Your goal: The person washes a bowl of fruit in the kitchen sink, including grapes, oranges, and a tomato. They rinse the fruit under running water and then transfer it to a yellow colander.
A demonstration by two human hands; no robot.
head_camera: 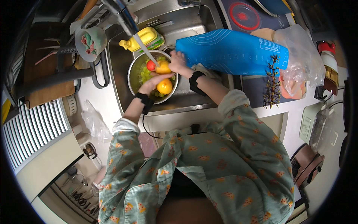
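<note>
A stainless steel bowl [133, 89] stands in the sink [117, 53], holding green grapes [145, 75], a red round fruit [151, 65] and orange-yellow fruits. Between my hands is one orange fruit [163, 67], held over the grapes. My left hand [153, 83] lies along its near side with the fingers stretched out. On its right side rests my right hand [178, 62], fingertips partly out of sight. Another orange fruit [164, 86] sits just below my left fingers. Water streams from the faucet [123, 18] onto the held fruit.
A yellow bottle [145, 39] lies behind the bowl. To the right, a blue silicone mat [229, 53] drapes over the sink edge, with a bare grape stem [271, 84] and a plastic bag [299, 56] beyond. At left stand a cup [93, 44] and a wooden board [50, 92].
</note>
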